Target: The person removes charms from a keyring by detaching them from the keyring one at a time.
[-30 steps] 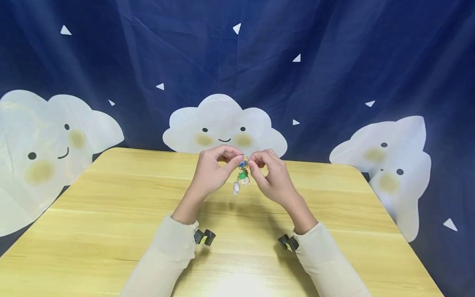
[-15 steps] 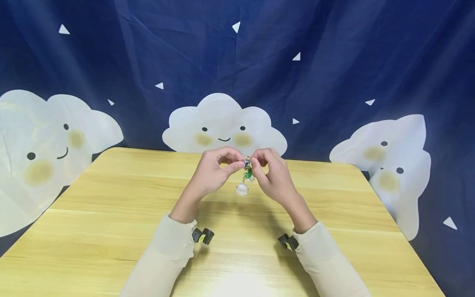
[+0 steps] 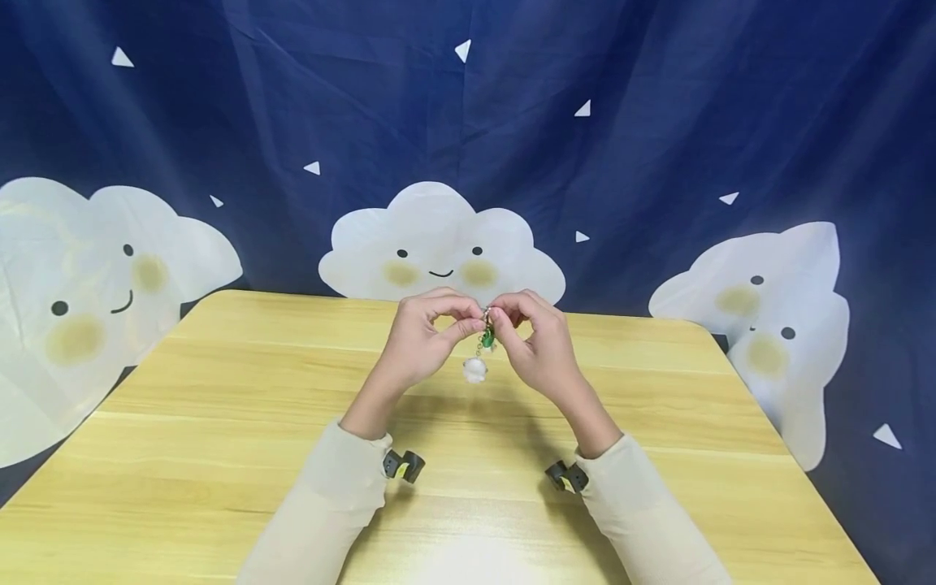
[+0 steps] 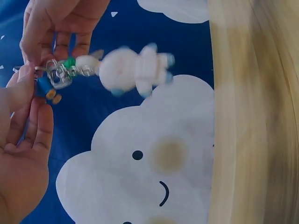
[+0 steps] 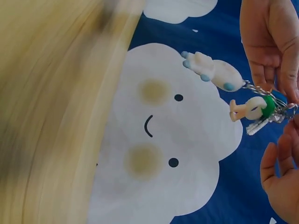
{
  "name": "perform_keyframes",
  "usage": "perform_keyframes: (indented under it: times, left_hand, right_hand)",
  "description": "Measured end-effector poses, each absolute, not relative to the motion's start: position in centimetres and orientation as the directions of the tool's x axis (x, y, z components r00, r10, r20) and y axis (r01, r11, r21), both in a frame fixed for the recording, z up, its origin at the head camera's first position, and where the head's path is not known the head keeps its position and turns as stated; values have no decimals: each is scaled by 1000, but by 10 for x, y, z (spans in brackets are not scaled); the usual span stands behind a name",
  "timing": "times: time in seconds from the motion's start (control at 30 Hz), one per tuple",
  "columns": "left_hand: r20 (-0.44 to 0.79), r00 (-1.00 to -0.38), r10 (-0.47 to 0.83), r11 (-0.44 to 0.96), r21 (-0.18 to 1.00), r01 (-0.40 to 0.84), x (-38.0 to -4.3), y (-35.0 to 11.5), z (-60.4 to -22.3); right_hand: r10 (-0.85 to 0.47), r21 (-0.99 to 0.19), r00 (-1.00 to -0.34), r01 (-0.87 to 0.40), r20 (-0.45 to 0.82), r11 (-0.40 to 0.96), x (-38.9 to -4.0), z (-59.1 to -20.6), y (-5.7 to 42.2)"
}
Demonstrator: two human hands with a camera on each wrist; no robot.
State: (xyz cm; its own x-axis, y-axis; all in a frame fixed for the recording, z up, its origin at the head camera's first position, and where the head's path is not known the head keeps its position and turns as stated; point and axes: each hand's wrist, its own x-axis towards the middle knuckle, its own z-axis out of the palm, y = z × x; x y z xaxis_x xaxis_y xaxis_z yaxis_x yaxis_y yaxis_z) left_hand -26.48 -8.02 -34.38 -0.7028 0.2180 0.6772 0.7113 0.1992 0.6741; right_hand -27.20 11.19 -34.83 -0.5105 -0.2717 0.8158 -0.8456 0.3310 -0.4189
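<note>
A keychain with several charms hangs between both hands in the head view. My left hand [image 3: 420, 341] pinches its upper end by thumb and forefinger, and my right hand [image 3: 537, 337] pinches it right beside. A white doll charm [image 4: 124, 70] with blue feet dangles lowest on a short chain. Nearer the fingers hang a small figure with a green top [image 5: 267, 106], a blue charm [image 4: 44, 85] with orange ends, and a clear charm [image 5: 256, 127]. A metal ring [image 5: 291, 108] shows at the fingertips in the right wrist view; the fingers hide part of it.
A wooden table [image 3: 292, 455] spreads below the hands, its far edge just behind them. Past it hangs a dark blue curtain [image 3: 380, 106] printed with white clouds. Small black cameras sit on both cuffs, the left camera [image 3: 405, 466] and right camera [image 3: 566, 476].
The charms have turned and swung slightly right, and the white doll charm now faces more broadly. The blue charm has gone from sight in the head view. Both hands stay nearly in place.
</note>
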Motion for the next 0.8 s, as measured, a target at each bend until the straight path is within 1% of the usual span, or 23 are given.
perform_keyframes:
  times: [0.07,0.13,0.33,0.43,0.57,0.63,0.7,0.8]
  left_hand:
    - [674,-707,215,193,680,707,-265,-79,-344]
    - [672,-705,226,187,681,708,-265,-78,-345]
    - [695,-674,250,150,660,736,-264,-79,-344]
    - [674,-688,270,161,672,722,-263,-81,-343]
    - [604,-730,320,182,717,673,-262,-82,-341]
    - [576,-741,344,190,731,656,-261,-81,-341]
    - [569,-739,361,195,729,656,-261,-81,-341]
    - [595,-717,363,196,704,683,-261,-80,-342]
  right_hand:
    - [-248,-426,-506,-848,826,314,-272,-348,113]
    - [-242,-405,-488,-856,839,322,-273,-348,114]
    - [-312,-274,-402,-883,861,381,-276,-348,116]
    - [-333,-245,-381,-890,862,384,-277,-347,116]
    - [-343,-246,-385,-889,857,385,-277,-345,116]
    - [-352,-248,-392,-887,850,388,-276,-345,116]
    - [-357,-254,-399,-885,844,390,-275,-346,116]
    - [-344,-283,-422,-878,839,387,-274,-346,115]
